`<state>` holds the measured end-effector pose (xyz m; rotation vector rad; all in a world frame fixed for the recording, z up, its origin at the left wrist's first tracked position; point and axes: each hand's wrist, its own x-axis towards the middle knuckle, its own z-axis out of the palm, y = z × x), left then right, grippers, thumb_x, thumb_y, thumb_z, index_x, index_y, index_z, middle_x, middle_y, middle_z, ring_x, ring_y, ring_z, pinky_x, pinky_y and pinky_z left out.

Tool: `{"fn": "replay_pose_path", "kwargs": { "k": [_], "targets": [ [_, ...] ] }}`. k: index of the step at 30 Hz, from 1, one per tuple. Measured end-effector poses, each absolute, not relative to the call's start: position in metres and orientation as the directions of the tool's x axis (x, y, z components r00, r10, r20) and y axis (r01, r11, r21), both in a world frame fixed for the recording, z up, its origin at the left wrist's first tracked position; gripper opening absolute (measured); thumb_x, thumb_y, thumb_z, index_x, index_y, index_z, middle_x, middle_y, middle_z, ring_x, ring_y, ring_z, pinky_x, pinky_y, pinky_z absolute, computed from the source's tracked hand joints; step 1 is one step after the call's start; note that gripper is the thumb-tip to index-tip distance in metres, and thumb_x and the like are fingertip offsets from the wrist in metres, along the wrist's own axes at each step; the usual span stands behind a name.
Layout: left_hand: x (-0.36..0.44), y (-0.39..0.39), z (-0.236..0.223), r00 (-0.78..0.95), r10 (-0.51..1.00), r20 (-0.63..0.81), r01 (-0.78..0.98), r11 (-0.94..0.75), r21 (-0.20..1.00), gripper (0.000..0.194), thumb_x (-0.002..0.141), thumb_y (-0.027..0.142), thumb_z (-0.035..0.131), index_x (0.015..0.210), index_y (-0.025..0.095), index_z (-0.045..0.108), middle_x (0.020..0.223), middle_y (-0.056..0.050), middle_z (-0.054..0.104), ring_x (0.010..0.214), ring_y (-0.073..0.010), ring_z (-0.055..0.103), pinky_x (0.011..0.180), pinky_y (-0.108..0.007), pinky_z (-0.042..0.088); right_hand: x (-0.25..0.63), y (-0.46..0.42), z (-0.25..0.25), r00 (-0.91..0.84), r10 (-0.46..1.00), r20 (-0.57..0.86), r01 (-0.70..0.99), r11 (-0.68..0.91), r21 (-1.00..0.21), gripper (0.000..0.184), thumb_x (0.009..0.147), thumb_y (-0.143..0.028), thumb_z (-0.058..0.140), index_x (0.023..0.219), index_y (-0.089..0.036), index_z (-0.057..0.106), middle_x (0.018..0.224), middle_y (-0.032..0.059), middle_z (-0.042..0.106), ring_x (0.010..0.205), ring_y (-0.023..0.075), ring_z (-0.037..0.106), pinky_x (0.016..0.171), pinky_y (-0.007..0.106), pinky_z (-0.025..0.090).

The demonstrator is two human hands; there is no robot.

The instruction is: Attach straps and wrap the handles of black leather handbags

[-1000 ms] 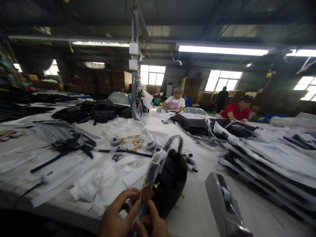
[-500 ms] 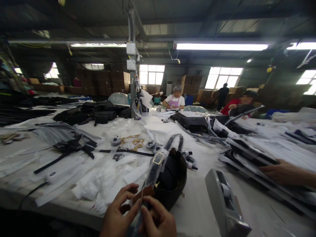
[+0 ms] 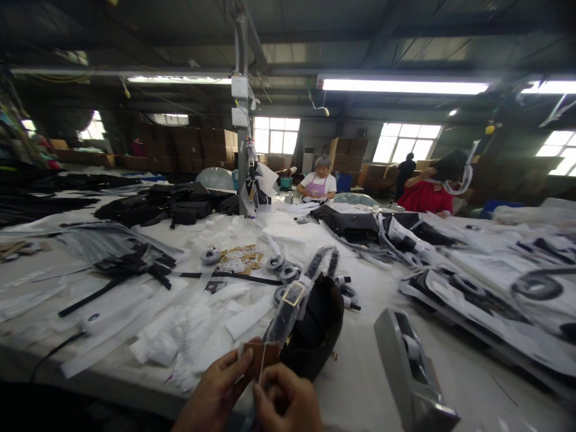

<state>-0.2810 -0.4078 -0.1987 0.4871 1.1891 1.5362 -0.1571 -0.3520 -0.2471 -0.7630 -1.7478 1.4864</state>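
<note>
A black handbag (image 3: 317, 336) stands tilted on the table just beyond my hands, its opening facing up. Its strap (image 3: 288, 315) is wrapped in clear film and carries a gold buckle (image 3: 294, 294). At the strap's lower end, my left hand (image 3: 218, 384) grips a small brown tag (image 3: 264, 358) between thumb and fingers. A thin white string (image 3: 262, 363) crosses the tag's face. My right hand (image 3: 290, 399) has its fingers pinched together at the lower part of this string.
To the right stands a grey tape dispenser (image 3: 407, 366), with stacked black pieces and white sheets (image 3: 477, 324) beyond it. White wrapping paper (image 3: 180, 330) lies left. Behind the bag are wrapped strap coils (image 3: 288, 273) and a metal post (image 3: 242, 150). Co-workers (image 3: 318, 183) sit across the table.
The brown tag now shows more of its face, and my left hand has shifted slightly left and down. Another person's hand has left the stack at right. The person in red has raised a dark item.
</note>
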Motion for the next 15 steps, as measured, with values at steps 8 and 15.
{"fn": "replay_pose_path", "kwargs": {
  "k": [8,15],
  "targets": [
    [-0.278,-0.419,-0.198,-0.592,0.763,-0.261,-0.309,0.085,0.947,0.050,0.065,0.049,0.080,0.104,0.018,0.074,0.105,-0.007,0.076,0.110,-0.0296,0.064,0.094,-0.034,0.049,-0.137,-0.346,-0.251,-0.442,0.777,0.447,0.240,0.583,-0.776,0.020,0.086,-0.037,0.058,0.074,-0.023,0.068,0.044,-0.0019,0.062,0.033,0.0112,0.052,0.039,0.020,0.036],
    [-0.269,-0.426,-0.249,-0.504,0.736,-0.452,-0.537,0.143,0.831,0.042,0.057,0.053,0.084,0.075,0.017,0.072,0.073,-0.002,0.072,0.066,-0.0152,0.064,0.054,-0.018,0.045,-0.126,-0.317,-0.201,-0.322,0.856,0.404,0.228,0.484,-0.845,0.023,0.089,-0.039,0.058,0.100,-0.022,0.068,0.089,0.0058,0.074,0.080,0.0202,0.069,0.073,0.024,0.052]
  ]
}}
